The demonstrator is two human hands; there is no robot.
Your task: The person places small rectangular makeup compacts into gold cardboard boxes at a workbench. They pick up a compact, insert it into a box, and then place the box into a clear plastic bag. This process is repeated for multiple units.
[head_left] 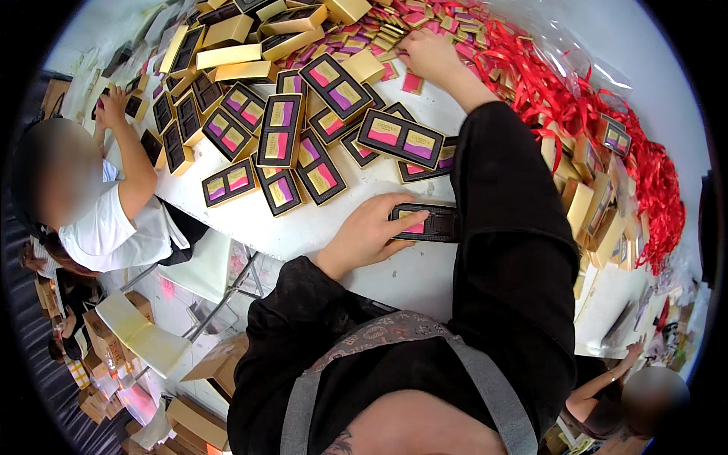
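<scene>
Black rectangular tray (pixel 426 223) lies flat under left hand (pixel 369 233).
</scene>
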